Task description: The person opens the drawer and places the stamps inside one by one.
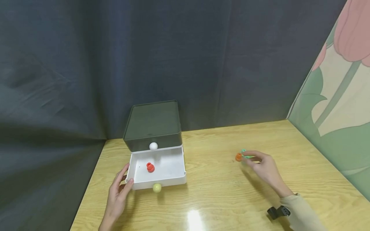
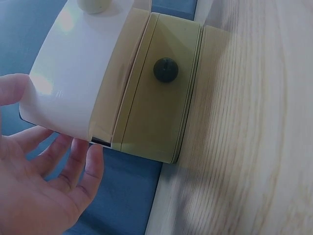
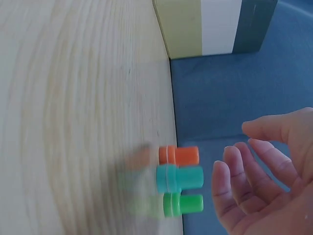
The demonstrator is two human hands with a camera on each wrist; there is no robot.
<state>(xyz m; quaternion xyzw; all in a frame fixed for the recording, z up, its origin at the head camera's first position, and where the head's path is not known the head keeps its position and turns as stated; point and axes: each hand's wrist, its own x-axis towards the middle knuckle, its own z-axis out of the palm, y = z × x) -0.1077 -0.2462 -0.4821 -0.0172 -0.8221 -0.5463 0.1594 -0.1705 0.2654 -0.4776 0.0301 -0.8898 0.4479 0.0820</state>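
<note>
A white drawer [image 1: 174, 181] stands pulled out of the small drawer cabinet [image 1: 154, 118], with a red stepped plastic piece [image 1: 150, 167] lying in it. My left hand [image 1: 117, 195] holds the drawer's left front corner, thumb on the front face and fingers along the side. At the right, my right hand [image 1: 267, 170] hovers beside three similar small pieces, fingers loosely bent and apart from them in the right wrist view. These are an orange piece [image 3: 181, 155], a teal piece [image 3: 183, 178] and a green piece [image 3: 186, 204], standing in a row. The right hand partly covers the green one in the head view.
A dark top drawer with a white knob [image 1: 153, 146] sits above the white one. Below is an olive drawer [image 2: 156, 112] with a black knob [image 2: 166, 70]. Dark cloth [image 1: 179, 64] hangs behind the wooden table [image 1: 214, 199]; a flower-patterned panel [image 1: 332, 122] borders the right side.
</note>
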